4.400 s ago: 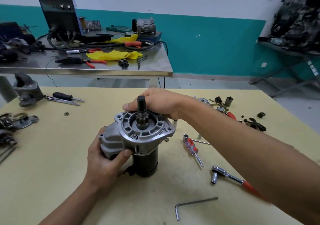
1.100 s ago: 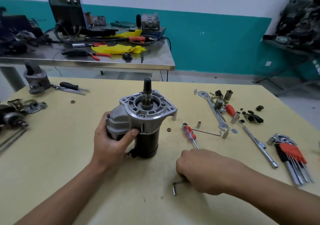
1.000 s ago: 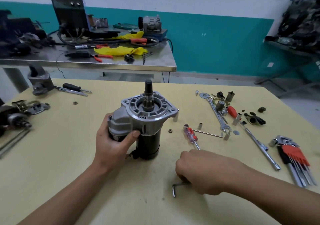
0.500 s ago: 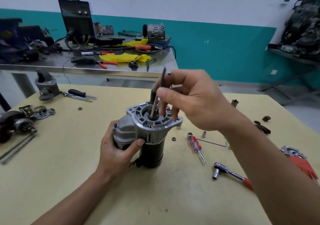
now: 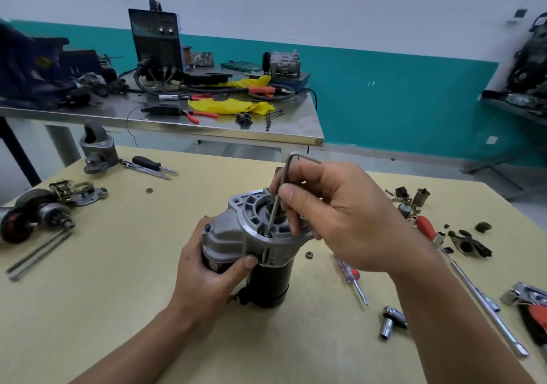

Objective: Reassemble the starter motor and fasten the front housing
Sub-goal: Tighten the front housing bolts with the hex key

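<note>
Your left hand (image 5: 213, 277) wraps the grey side casing of the upright black-bodied starter motor (image 5: 268, 283), mid yellow table (image 5: 118, 309), thumb on its silver cast front housing (image 5: 251, 229). Your right hand (image 5: 343, 220) pinches a thin L-shaped steel hex key (image 5: 275, 209), tip down in a housing bolt hole. Small nut (image 5: 309, 254) just right of motor. Steel bench (image 5: 236, 134) behind.

Left hand (image 5: 207, 277) grips starter motor (image 5: 251, 244) upright on table (image 5: 88, 309); right hand (image 5: 340, 220) pinches hex key (image 5: 276, 203), tip in front housing (image 5: 251, 220).
</note>
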{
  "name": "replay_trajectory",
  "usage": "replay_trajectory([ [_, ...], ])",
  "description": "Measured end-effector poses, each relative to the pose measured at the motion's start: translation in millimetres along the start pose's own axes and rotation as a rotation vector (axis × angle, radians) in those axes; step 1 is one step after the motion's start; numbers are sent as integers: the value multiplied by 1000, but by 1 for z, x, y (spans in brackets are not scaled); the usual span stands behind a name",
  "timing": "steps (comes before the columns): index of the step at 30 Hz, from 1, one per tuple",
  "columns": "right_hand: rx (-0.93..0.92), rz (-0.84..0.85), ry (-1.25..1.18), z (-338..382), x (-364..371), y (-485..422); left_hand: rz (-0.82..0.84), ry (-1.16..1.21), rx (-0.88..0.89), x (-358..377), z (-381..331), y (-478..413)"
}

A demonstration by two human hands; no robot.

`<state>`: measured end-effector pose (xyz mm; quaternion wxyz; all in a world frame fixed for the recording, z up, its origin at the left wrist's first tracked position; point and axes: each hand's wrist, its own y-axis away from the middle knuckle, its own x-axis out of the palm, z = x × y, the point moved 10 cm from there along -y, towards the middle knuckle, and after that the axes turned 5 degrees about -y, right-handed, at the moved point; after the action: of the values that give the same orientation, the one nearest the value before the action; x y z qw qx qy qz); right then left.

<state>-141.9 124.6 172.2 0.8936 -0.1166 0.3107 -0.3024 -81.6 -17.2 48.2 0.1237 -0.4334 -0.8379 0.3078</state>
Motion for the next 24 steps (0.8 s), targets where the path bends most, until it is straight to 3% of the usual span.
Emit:
replay_trajectory([
  [6, -96, -60, 6, 5, 2, -1, 24, 52, -54, 4, 11, -1],
  [12, -154, -137, -147, 2, -8, 3, 5, -8, 27, 1, 3, 1],
  [18, -189, -233, -147, 1, -14, 4, 9, -4, 18, 2, 4, 1],
  [24, -170, -141, -197, 3, -6, 3, 14, -30, 21, 2, 5, 2],
])
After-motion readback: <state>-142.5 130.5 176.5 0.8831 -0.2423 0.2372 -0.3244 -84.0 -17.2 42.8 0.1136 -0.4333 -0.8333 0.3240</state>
